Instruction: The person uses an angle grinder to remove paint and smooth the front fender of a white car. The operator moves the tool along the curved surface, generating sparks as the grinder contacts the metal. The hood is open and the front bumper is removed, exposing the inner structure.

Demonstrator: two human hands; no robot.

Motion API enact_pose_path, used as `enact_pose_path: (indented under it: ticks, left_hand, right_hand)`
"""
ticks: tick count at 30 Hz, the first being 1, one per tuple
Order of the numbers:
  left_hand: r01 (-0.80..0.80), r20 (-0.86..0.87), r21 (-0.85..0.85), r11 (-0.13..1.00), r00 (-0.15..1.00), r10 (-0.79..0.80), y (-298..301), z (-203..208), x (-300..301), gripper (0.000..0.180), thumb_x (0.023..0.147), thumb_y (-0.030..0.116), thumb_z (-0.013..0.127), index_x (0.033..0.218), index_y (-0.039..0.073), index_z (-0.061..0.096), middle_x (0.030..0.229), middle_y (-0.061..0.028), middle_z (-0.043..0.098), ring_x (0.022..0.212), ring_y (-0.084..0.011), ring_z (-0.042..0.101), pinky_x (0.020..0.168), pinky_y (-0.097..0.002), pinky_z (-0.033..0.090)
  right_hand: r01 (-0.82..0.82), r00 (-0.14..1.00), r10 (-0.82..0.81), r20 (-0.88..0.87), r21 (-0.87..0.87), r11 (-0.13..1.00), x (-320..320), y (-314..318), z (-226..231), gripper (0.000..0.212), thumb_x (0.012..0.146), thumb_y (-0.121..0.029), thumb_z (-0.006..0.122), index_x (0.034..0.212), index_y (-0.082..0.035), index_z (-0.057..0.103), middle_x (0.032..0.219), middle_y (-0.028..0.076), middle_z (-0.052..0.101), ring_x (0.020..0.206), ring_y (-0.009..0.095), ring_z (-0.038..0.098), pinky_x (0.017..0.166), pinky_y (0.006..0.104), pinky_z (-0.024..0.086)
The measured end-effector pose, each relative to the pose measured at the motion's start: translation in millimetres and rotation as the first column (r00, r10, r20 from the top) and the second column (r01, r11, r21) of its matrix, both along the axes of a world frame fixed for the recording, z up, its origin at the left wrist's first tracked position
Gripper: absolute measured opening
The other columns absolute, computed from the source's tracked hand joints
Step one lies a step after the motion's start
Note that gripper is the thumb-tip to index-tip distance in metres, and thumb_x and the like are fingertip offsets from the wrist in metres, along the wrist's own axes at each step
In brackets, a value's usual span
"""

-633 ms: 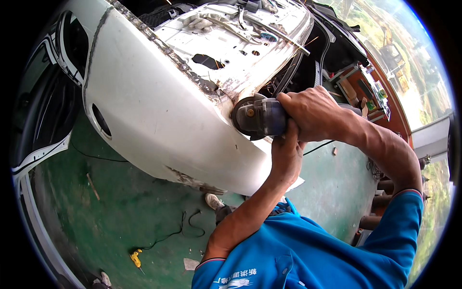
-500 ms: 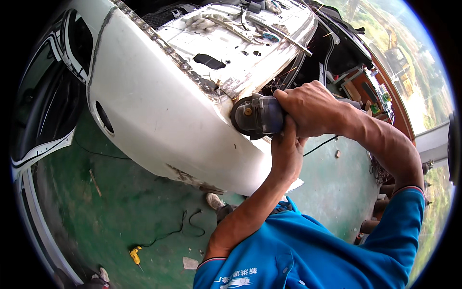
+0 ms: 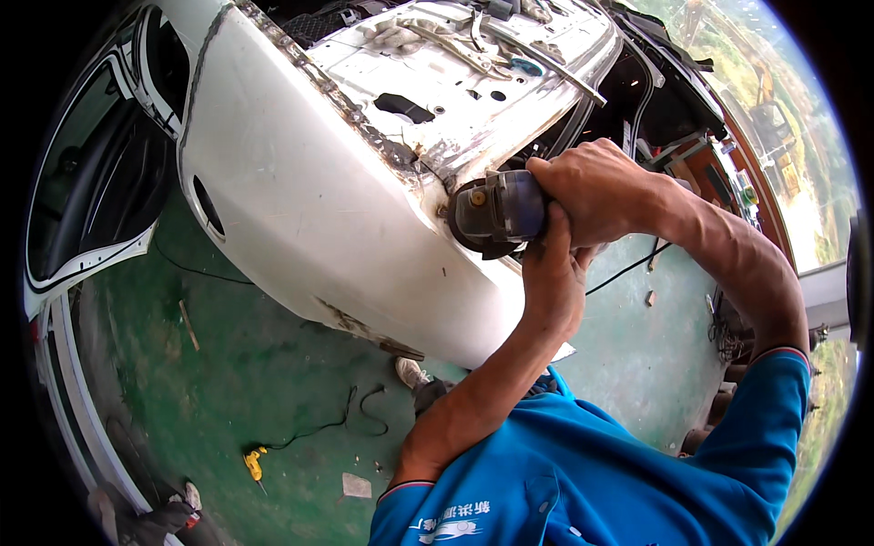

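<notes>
Both my hands are closed round an angle grinder with a dark body and a round guard. My right hand grips it from above and the right. From below, my left hand wraps the grinder near its head. The guard end lies against the edge of a white car body panel, beside a scraped, bare-metal corner. The disc is mostly hidden behind the guard, so its exact contact cannot be seen.
Gloves and metal strips lie on the car's white inner panel. An open car door stands at left. A yellow drill with a black cord lies on the green floor. Another person's shoe shows lower left.
The view has shifted slightly, moving car and grinder a little rightward in the picture. Spark streaks seen earlier beyond the grinder are much fainter now. Both hands keep their hold.
</notes>
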State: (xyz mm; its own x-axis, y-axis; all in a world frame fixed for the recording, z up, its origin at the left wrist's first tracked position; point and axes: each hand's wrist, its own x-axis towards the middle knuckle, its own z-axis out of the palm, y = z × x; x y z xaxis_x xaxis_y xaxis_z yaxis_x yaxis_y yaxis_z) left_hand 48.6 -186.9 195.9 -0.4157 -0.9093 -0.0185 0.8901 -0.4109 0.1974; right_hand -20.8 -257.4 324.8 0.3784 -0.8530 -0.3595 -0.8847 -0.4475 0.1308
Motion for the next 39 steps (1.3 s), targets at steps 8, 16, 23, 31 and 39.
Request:
enact_pose_path:
  ticks: [8,16,23,31,39]
  left_hand:
    - [-0.022,0.031,0.013,1.0,0.999,0.021,-1.3,-1.1,-0.3,0.069,0.108,0.043,0.054,0.156,0.001,0.026,0.152,-0.0166,0.045,0.141,-0.0254,0.05,0.12,-0.0443,0.043]
    - [-0.019,0.026,0.03,0.999,0.999,0.018,-3.0,0.8,-3.2,0.07,0.107,0.045,0.056,0.153,-0.001,0.03,0.15,-0.0169,0.047,0.139,-0.0254,0.052,0.12,-0.0435,0.043]
    - [-0.057,0.07,0.029,0.998,0.996,0.054,-1.9,2.7,-2.8,0.072,0.107,0.047,0.056,0.151,-0.005,0.031,0.149,-0.0162,0.048,0.14,-0.0251,0.05,0.122,-0.0435,0.041]
    - [-0.07,0.053,-0.004,0.998,0.996,0.07,-2.6,-6.2,-5.2,0.071,0.107,0.049,0.054,0.151,-0.004,0.033,0.149,-0.0153,0.048,0.14,-0.0246,0.05,0.122,-0.0428,0.041]
    - [-0.054,0.048,-0.044,0.998,0.997,0.056,-1.7,2.9,-5.4,0.072,0.108,0.051,0.05,0.152,-0.003,0.032,0.151,-0.0158,0.045,0.142,-0.0238,0.047,0.123,-0.0404,0.039]
  right_hand:
    - [-0.007,1.0,0.007,0.002,0.014,1.0,-0.7,-3.7,-1.4,0.041,0.071,-0.028,0.077,0.098,-0.001,0.064,0.079,0.017,0.071,0.082,0.038,0.072,0.075,0.0465,0.057]
    - [-0.029,1.0,0.029,0.003,0.005,1.0,-2.6,-5.8,-0.2,0.04,0.07,-0.028,0.078,0.097,-0.001,0.065,0.08,0.015,0.071,0.083,0.036,0.073,0.076,0.0447,0.057]
    - [-0.06,0.997,0.06,0.039,-0.007,0.998,-5.5,-5.0,-1.8,0.036,0.071,-0.022,0.075,0.096,-0.003,0.059,0.077,0.017,0.069,0.08,0.04,0.07,0.072,0.0485,0.053]
    - [-0.105,0.994,0.106,0.015,-0.052,0.993,-3.3,-4.4,-3.4,0.038,0.069,-0.026,0.079,0.093,0.0,0.066,0.077,0.017,0.071,0.079,0.036,0.072,0.073,0.0442,0.056]
    - [-0.115,0.993,0.115,-0.012,-0.036,0.993,-2.6,-5.6,3.1,0.039,0.066,-0.025,0.079,0.094,0.001,0.067,0.08,0.016,0.072,0.081,0.036,0.073,0.074,0.0432,0.057]
